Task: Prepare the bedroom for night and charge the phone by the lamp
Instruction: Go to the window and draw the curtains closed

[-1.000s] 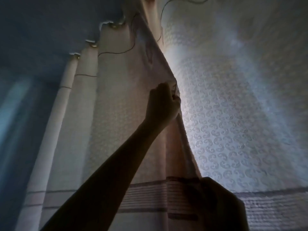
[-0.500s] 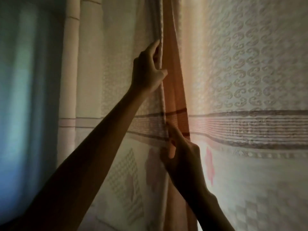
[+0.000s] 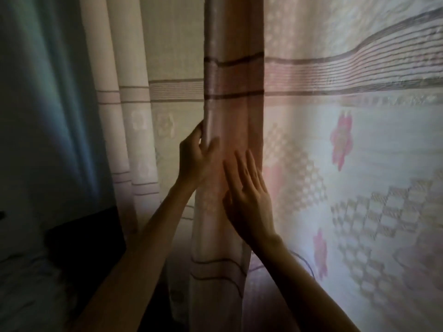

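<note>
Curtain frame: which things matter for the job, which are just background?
Job:
left hand, pinching the curtain edge
right hand, flat and open on the overlap
left curtain
right curtain

Background:
blue drape
dark object at lower left, unclear

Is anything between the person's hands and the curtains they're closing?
Nothing visible. The left hand already pinches the left curtain edge, and the right hand lies flat on the overlapped fold beside the right curtain.

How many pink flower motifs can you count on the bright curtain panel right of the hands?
3: an upper pink flower near mid-height, a lower pink flower below it, and a paler pink patch beside the right hand. Blur or folds may hide others.
</note>
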`<state>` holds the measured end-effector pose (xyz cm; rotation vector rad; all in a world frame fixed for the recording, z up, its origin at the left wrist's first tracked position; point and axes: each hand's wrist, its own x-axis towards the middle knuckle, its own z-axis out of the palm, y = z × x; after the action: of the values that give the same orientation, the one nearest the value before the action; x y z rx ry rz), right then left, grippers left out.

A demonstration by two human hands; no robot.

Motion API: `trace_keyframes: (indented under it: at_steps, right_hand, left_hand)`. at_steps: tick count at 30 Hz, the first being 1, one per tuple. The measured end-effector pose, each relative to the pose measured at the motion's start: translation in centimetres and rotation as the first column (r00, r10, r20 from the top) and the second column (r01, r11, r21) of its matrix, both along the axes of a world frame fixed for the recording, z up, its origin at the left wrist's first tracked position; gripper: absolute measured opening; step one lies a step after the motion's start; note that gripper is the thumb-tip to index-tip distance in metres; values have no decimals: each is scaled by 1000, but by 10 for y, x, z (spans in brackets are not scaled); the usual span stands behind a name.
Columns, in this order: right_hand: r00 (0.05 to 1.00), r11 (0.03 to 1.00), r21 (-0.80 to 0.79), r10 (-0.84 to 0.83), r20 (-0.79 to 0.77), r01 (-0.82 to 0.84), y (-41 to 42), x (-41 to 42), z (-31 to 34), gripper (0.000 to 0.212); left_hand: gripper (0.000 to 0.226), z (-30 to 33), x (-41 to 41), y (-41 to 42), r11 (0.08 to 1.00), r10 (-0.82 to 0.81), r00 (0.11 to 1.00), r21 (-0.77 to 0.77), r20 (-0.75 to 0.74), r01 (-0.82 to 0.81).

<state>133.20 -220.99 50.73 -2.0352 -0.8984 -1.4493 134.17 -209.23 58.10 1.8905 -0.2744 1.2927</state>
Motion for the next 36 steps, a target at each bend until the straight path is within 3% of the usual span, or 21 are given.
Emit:
trace_keyframes:
  at_steps: [6,11,17,20,24,31,36]
  right_hand:
    - [987,992,-119,-58,-152,40,-1,-7,-91,58]
    - [956,983,-184,-63,-287,10,7,-31,-172,66]
    - [899,970,-215,10,-438,-116,25,-57,-234,52]
    - [864,955,-168,134,-485,-243,40,-72,-258,53]
    - [715,917,-72,255,-651,-393,54,-81,-294,53]
    - [520,821,-185,153,-840,-540,62,-86,-333,71]
    - [369,774,-135,135,-920,-619,52,-87,-356,54]
  left_hand:
    - [52,-124,-26,33,991,-29,991,129,-133,46]
    - [54,-226,-71,79,962,82,942,272,-326,11]
    - [49,-295,-129,118,919,251,862,389,-441,-69]
    - [48,-321,-156,128,907,347,784,396,-514,-142]
    - [47,-345,-185,124,888,458,657,344,-599,-306]
    - [51,-390,-229,72,748,533,329,253,-779,-614]
    - [52,-410,-258,49,698,490,160,276,-857,-660]
